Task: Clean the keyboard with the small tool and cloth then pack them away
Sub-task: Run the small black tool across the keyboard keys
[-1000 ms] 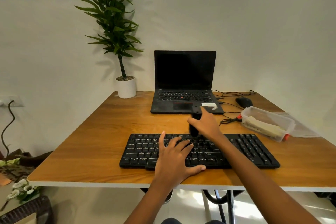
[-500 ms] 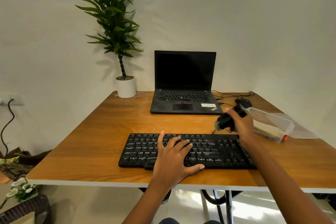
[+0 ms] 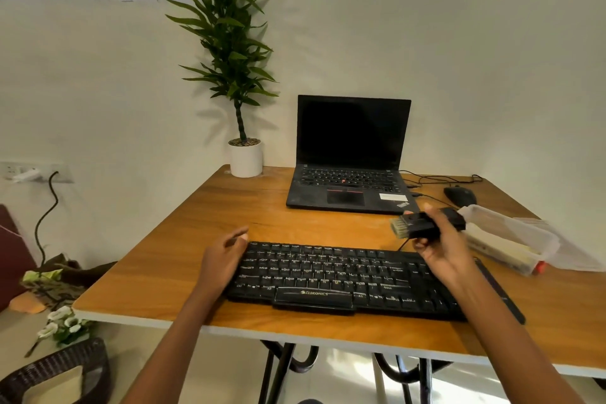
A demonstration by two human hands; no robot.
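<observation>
The right hand (image 3: 439,249) curls its fingers round a small black cleaning brush (image 3: 418,226) and holds it in the air above the far right end of the black keyboard (image 3: 328,275), bristles pointing left. The left hand (image 3: 226,256) sits at the keyboard's left end, fingers loosely bent and holding nothing. The keyboard lies near the front edge of the wooden table (image 3: 196,239). A clear plastic container (image 3: 511,239) stands just right of the brush, behind an open laptop (image 3: 351,154).
</observation>
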